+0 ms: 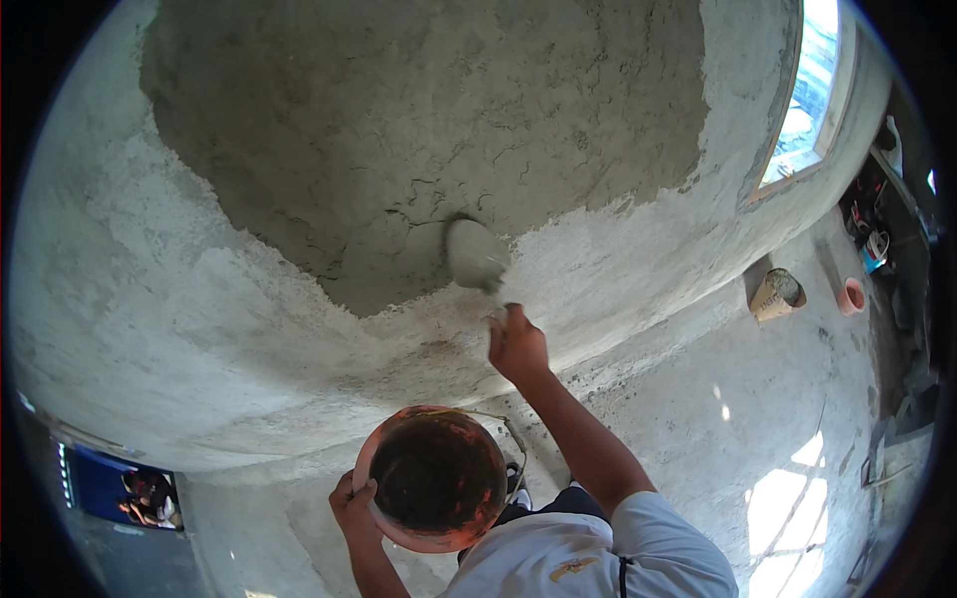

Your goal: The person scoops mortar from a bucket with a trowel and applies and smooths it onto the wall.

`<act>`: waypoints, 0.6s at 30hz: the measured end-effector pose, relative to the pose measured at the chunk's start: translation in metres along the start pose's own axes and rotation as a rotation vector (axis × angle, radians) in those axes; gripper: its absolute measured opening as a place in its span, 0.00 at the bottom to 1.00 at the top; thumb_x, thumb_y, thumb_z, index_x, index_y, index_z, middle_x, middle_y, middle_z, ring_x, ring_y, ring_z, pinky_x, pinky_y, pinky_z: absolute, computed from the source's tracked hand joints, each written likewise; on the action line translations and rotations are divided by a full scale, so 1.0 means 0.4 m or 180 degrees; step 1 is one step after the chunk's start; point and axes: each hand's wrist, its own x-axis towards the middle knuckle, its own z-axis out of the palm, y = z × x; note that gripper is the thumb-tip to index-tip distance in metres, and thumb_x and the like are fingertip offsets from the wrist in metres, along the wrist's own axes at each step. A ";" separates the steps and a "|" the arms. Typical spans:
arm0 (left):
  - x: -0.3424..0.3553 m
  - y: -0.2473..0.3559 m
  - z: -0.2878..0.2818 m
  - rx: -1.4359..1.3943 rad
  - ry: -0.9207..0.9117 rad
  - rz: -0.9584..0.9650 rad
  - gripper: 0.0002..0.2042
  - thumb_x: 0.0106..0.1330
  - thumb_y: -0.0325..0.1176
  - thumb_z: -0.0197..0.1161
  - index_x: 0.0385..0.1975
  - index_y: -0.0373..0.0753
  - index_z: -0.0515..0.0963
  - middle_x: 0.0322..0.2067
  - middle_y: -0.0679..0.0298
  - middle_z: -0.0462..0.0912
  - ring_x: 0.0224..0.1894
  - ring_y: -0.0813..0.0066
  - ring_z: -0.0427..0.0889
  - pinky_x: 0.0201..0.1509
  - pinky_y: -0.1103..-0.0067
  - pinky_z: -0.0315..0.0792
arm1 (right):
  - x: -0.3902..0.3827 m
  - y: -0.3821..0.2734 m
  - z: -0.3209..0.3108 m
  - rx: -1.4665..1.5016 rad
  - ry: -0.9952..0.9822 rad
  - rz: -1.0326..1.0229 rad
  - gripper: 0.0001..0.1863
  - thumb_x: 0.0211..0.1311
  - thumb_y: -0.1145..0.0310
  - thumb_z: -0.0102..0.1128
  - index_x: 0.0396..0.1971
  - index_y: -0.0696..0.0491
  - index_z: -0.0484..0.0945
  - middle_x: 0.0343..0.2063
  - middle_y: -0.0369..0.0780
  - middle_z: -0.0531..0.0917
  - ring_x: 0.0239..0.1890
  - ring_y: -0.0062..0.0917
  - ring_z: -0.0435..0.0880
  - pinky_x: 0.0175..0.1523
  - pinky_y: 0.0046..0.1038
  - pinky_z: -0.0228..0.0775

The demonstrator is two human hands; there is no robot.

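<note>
My left hand (353, 503) grips the rim of a round orange bucket (435, 478), dark and stained inside, held at waist height in front of me. My right hand (516, 344) is closed on the handle of a trowel, raised to the wall. The trowel blade (475, 255), coated in grey mortar, lies against the lower part of a wide patch of dark wet plaster (419, 120). Paler, rough wall (199, 329) surrounds that patch, whose lower edge is ragged.
A bright window (807, 85) is at upper right. Below, on the concrete floor (688, 419), stand a tan container of grey material (776, 297) and a small pink bucket (850, 297), with clutter beyond. At lower left, people (150, 503) show in an opening.
</note>
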 end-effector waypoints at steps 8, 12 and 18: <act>0.057 -0.016 -0.063 0.0108 -0.0138 -0.0208 0.17 0.54 0.19 0.62 0.45 0.23 0.80 0.40 0.56 0.84 0.42 0.65 0.82 0.53 0.71 0.74 | -0.083 0.092 0.166 0.0112 0.0569 0.1288 0.16 0.72 0.63 0.53 0.45 0.60 0.62 0.20 0.59 0.80 0.28 0.61 0.81 0.31 0.57 0.71; 0.092 -0.037 -0.122 -0.0026 -0.0157 -0.0207 0.17 0.54 0.19 0.62 0.46 0.23 0.80 0.39 0.56 0.84 0.41 0.66 0.82 0.52 0.72 0.74 | -0.150 0.059 0.152 0.0424 0.0594 0.1233 0.13 0.71 0.67 0.54 0.43 0.60 0.64 0.21 0.59 0.81 0.27 0.61 0.81 0.30 0.55 0.71; 0.119 -0.030 -0.106 -0.0097 -0.0246 -0.0135 0.17 0.54 0.20 0.63 0.45 0.23 0.80 0.38 0.57 0.84 0.39 0.69 0.82 0.48 0.74 0.75 | 0.013 -0.078 0.098 -0.0019 0.0529 0.0579 0.17 0.70 0.67 0.56 0.48 0.63 0.64 0.22 0.59 0.81 0.30 0.61 0.82 0.33 0.54 0.73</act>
